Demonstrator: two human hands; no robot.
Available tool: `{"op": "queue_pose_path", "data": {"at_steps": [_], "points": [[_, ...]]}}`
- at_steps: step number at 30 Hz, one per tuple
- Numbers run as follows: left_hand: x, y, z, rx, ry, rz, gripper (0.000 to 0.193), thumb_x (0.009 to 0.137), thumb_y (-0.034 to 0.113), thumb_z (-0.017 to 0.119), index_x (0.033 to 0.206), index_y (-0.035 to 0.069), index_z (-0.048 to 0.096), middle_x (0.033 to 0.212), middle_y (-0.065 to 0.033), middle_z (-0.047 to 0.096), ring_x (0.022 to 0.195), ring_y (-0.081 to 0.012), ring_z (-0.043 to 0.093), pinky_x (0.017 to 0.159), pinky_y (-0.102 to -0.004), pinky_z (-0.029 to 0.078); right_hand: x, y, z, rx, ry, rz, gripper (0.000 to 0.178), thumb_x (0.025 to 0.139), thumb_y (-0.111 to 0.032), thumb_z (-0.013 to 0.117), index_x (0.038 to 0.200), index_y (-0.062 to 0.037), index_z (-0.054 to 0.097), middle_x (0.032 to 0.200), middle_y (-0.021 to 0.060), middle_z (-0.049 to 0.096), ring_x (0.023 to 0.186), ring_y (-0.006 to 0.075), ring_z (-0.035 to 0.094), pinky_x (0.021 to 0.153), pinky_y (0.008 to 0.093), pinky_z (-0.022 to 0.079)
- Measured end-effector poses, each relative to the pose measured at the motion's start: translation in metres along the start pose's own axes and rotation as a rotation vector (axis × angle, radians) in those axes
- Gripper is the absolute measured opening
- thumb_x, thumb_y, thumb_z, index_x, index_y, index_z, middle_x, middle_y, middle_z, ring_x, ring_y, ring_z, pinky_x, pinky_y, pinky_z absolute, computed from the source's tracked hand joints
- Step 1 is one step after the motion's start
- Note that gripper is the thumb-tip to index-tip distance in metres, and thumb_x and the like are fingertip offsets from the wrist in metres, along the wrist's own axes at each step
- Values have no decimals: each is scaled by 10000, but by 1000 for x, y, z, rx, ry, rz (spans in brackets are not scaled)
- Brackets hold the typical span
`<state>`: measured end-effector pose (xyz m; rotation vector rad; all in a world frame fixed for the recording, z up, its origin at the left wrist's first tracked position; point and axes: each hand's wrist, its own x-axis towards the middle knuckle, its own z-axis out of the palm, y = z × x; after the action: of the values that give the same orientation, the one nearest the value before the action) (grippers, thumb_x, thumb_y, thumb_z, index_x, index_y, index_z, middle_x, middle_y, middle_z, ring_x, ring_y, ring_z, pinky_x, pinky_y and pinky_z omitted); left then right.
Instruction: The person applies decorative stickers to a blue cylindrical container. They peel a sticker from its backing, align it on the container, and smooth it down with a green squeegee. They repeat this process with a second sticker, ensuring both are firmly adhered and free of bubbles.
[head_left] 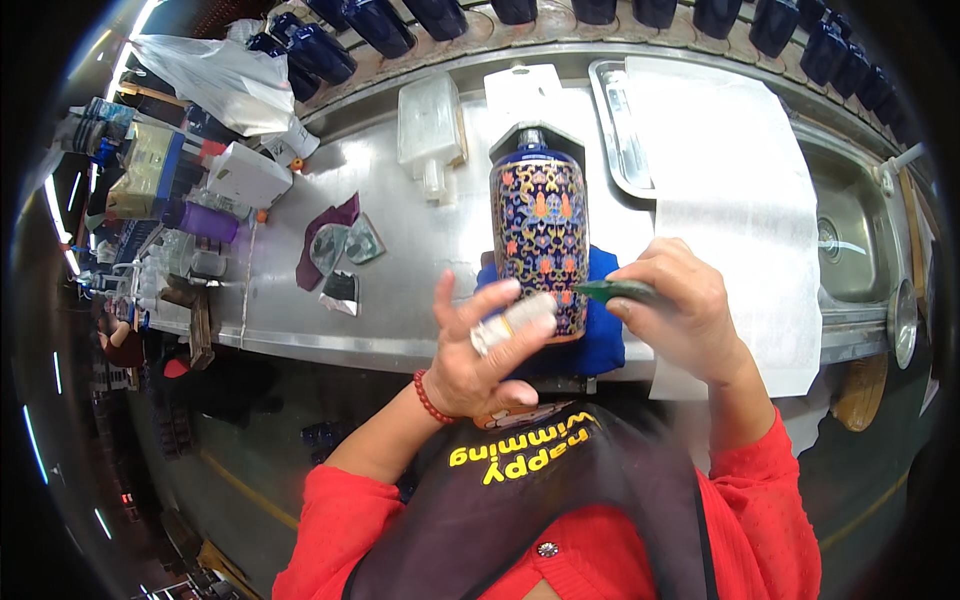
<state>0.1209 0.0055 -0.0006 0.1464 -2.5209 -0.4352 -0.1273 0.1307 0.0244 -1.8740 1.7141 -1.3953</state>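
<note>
A dark blue bottle (pixel 540 225) with a colourful floral and gold pattern lies on a blue cloth (pixel 604 335) at the bench's near edge, its neck pointing away from me. My left hand (pixel 478 350) has its fingers spread at the bottle's lower left side; a white wrapping (pixel 513 322) covers some of them. Whether those fingertips touch the bottle I cannot tell. My right hand (pixel 685 305) pinches a thin green blade-like piece (pixel 620 290), with its tip at the bottle's lower right side. A grey angular support (pixel 568 147) shows behind the bottle's shoulder.
A clear empty-looking bottle-shaped block (pixel 428 125) and patterned scraps (pixel 345 243) lie on the steel bench (pixel 400 290) to the left. White paper (pixel 735 200) partly covers a metal tray (pixel 612 130). A sink (pixel 850 235) is at right; several blue bottles (pixel 380 25) line the back.
</note>
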Motion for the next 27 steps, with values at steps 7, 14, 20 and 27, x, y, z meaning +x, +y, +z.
{"op": "queue_pose_path", "data": {"at_steps": [7,14,20,27], "points": [[46,-31,-7,46,-121,106,659,1005,649,426,1330,134,679,1198,-47,734,1327,-275,506,1230,-570,18,8,5,-11,156,50,363,179,902,-80,715,1035,14,639,844,75,631,754,134,593,660,270,472],[73,-60,-3,63,72,-102,698,1032,623,390,1372,67,639,1327,-142,662,1326,-331,475,1218,-558,74,28,17,8,-194,69,51,551,855,77,601,1396,1,534,1268,255,613,1113,409,610,941,448,519],[74,-67,2,126,27,-113,705,994,655,448,1388,100,632,1357,-128,643,1319,-323,458,1207,-567,73,29,29,29,-272,-31,21,686,811,124,523,1477,-36,494,1391,285,536,1161,445,564,1002,470,498],[83,-65,-6,313,-44,-32,728,965,684,474,1375,104,633,1310,-115,655,1304,-318,461,1191,-604,74,39,25,19,-254,18,13,577,836,96,552,1404,-2,536,1276,273,601,1108,431,608,949,456,523]]}}
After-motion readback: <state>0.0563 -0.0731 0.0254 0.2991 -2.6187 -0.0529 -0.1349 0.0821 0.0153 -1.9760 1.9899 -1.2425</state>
